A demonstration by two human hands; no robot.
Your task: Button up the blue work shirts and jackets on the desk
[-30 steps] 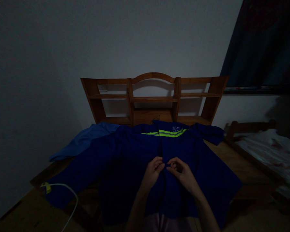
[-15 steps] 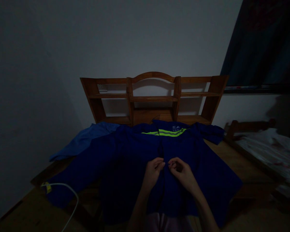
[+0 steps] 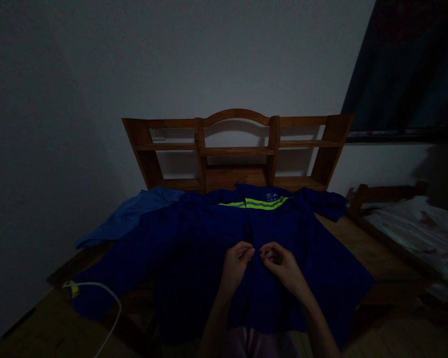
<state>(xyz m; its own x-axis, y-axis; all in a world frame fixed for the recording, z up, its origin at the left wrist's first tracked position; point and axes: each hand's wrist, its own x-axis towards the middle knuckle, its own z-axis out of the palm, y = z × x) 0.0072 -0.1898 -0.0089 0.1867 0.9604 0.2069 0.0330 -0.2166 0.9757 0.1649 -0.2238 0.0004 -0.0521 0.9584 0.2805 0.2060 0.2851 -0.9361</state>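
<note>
A dark blue work jacket (image 3: 205,233) with yellow-green reflective stripes (image 3: 265,204) lies spread over a wooden table. Its front opening runs down the middle, between my hands. My left hand (image 3: 237,263) pinches the jacket's edge on the left side of the opening, fingertips together. Just across the gap, my right hand (image 3: 281,263) pinches the other front edge, its fingers curled. Whether a button or snap sits under the fingertips is too dark to see. One sleeve (image 3: 130,248) stretches toward the left front corner.
A lighter blue cloth (image 3: 134,214) lies at the table's back left. Behind stands a wooden shelf unit (image 3: 237,151) against the wall. A white cable (image 3: 110,291) hangs by the left sleeve cuff. Bare tabletop (image 3: 358,243) shows at right, beside a bed with pale bedding (image 3: 421,228).
Both hands keep their pinch at the jacket's front opening in nearly the same place. The view has shifted very slightly.
</note>
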